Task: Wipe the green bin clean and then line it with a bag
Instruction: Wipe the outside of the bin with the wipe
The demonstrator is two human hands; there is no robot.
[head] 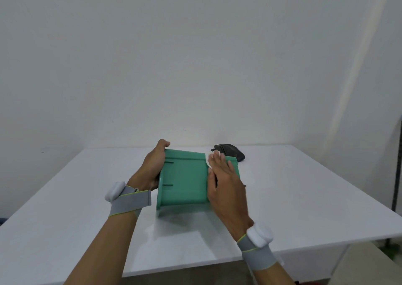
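White wall fills most of the view behind a plain white table (282, 186), and both of the person's hands work over its middle. Between them lies the green plastic bin (185, 180), a squarish tub tipped onto its side so that one broad outer wall faces up; its flared rim sits toward the left hand and its base toward the right. The left hand (152, 165) grips the rim end, fingers curled round the edge with the thumb hooked over the far corner, steadying the bin. The right hand (224, 180) lies flat on the upturned wall with its fingers straight and close together, pressing a small white wipe or tissue (209, 160) against the plastic; only the edges of the wipe peek out beyond the fingertips and along the thumb side. Just past the right fingertips, farther along the table, rests a crumpled dark plastic bag (230, 152), apart from the bin and untouched. Each wrist carries a grey strap with a white pod. This looks like the wiping step, with the outside of the bin being cleaned and the lining not yet begun. Next, I judge, the bin will need turning in the left hand's grip so the other walls and the inside meet the wipe, then setting upright before the bag is opened and fitted over the rim
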